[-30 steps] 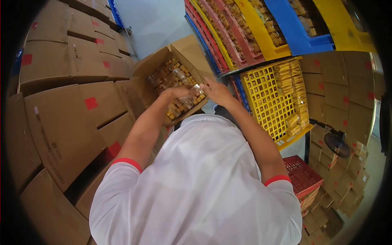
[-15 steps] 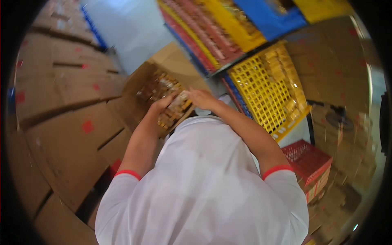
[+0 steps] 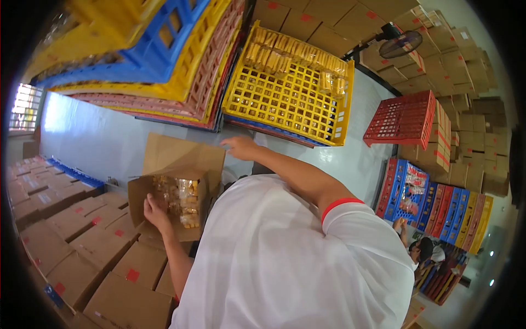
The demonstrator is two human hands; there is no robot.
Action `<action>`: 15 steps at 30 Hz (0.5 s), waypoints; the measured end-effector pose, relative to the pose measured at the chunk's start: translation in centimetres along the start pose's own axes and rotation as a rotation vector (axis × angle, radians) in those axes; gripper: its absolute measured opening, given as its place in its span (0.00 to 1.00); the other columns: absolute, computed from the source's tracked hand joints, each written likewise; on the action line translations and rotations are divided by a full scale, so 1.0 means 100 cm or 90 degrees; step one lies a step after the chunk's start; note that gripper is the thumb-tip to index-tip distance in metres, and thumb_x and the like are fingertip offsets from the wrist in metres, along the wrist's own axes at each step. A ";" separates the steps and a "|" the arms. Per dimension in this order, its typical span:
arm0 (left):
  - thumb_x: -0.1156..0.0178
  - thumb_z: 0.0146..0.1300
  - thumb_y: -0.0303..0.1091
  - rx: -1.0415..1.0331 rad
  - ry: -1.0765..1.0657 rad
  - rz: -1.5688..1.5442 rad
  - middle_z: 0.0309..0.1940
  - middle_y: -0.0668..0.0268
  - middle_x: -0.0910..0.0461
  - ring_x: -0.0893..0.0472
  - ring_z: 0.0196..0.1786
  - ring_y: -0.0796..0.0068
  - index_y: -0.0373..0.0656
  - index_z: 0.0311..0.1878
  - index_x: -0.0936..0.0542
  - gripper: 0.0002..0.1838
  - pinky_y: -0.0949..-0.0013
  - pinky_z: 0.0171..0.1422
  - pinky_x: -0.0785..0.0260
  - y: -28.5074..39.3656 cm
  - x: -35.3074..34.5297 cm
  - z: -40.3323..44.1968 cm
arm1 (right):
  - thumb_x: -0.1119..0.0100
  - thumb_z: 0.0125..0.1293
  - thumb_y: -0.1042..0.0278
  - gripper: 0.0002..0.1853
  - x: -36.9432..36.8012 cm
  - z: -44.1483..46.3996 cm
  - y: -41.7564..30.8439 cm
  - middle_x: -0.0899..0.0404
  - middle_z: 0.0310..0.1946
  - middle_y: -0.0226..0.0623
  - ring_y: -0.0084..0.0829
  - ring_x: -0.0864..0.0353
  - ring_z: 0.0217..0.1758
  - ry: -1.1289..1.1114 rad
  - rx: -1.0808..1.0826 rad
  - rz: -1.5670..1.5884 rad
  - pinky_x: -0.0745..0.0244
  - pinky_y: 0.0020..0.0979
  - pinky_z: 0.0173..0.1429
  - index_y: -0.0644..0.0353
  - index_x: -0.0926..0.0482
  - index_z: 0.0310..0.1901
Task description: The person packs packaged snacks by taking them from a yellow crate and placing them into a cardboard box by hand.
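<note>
A cardboard box (image 3: 211,189) stands with its flap up, holding several clear-wrapped packs of yellowish-brown food pieces (image 3: 189,204). At the box's near left side is my left hand (image 3: 157,213), its fingers apart and nothing visible in them; whether it touches the cardboard I cannot tell. My right hand (image 3: 241,148) is outside the box, past its right side, with fingers stretched out and no item in them. Beyond that hand lies a yellow plastic crate (image 3: 285,107) with a grid bottom, where wrapped packs (image 3: 274,52) line the far side and right corner.
Stacked yellow, blue and pink crates (image 3: 186,71) rise at the upper left. Closed cartons (image 3: 134,263) fill the lower left. A red crate (image 3: 402,118) sits on cartons at right, near a fan (image 3: 400,44). Another person (image 3: 424,249) is at the far right.
My view has swung right. My hands, together over the packs in the box before, are now apart: the right has moved out toward the yellow crate, the left stays by the box.
</note>
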State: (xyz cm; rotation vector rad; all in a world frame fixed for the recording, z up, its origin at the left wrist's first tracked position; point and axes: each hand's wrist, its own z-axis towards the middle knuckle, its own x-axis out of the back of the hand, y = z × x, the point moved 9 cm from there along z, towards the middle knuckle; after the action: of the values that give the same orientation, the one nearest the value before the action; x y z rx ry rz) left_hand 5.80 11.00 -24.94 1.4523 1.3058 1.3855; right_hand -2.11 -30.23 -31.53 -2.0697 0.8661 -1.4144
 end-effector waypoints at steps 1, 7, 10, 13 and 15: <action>0.44 0.80 0.40 -0.021 -0.022 0.008 0.23 0.78 0.37 0.37 0.27 0.87 0.46 0.29 0.31 0.19 0.77 0.31 0.41 0.022 -0.008 -0.005 | 0.38 0.64 0.61 0.26 0.012 -0.011 0.035 0.16 0.55 0.49 0.53 0.18 0.59 0.031 -0.064 -0.018 0.25 0.49 0.65 0.50 0.22 0.66; 0.45 0.80 0.35 -0.143 -0.075 0.045 0.35 0.71 0.25 0.27 0.36 0.82 0.40 0.47 0.24 0.08 0.75 0.41 0.32 0.125 -0.137 -0.055 | 0.35 0.58 0.60 0.30 0.046 -0.102 0.249 0.15 0.55 0.50 0.52 0.17 0.60 0.176 -0.300 -0.080 0.24 0.49 0.67 0.53 0.21 0.65; 0.44 0.78 0.30 -0.096 -0.218 0.078 0.48 0.67 0.21 0.22 0.46 0.78 0.40 0.63 0.25 0.14 0.74 0.52 0.27 0.121 -0.240 -0.075 | 0.32 0.59 0.57 0.29 0.061 -0.142 0.333 0.18 0.58 0.53 0.52 0.20 0.64 0.093 -0.454 -0.007 0.25 0.47 0.68 0.56 0.20 0.63; 0.41 0.73 0.26 -0.069 -0.356 0.181 0.60 0.58 0.22 0.21 0.58 0.68 0.38 0.72 0.30 0.25 0.66 0.61 0.25 0.083 -0.345 -0.092 | 0.32 0.62 0.56 0.27 0.091 -0.163 0.387 0.18 0.59 0.54 0.53 0.21 0.65 0.179 -0.472 0.062 0.25 0.47 0.68 0.58 0.19 0.62; 0.38 0.70 0.25 -0.078 -0.457 0.243 0.68 0.54 0.27 0.24 0.66 0.60 0.40 0.76 0.34 0.31 0.61 0.67 0.28 0.070 -0.415 -0.106 | 0.33 0.65 0.56 0.26 0.124 -0.171 0.420 0.18 0.59 0.55 0.55 0.21 0.64 0.241 -0.480 0.093 0.25 0.47 0.68 0.59 0.20 0.62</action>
State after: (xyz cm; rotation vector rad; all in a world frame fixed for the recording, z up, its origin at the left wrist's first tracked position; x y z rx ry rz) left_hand 0.65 -32.12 -26.45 1.9271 0.4991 0.9789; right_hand -24.44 -68.62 -46.93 -2.1827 1.9042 -1.5770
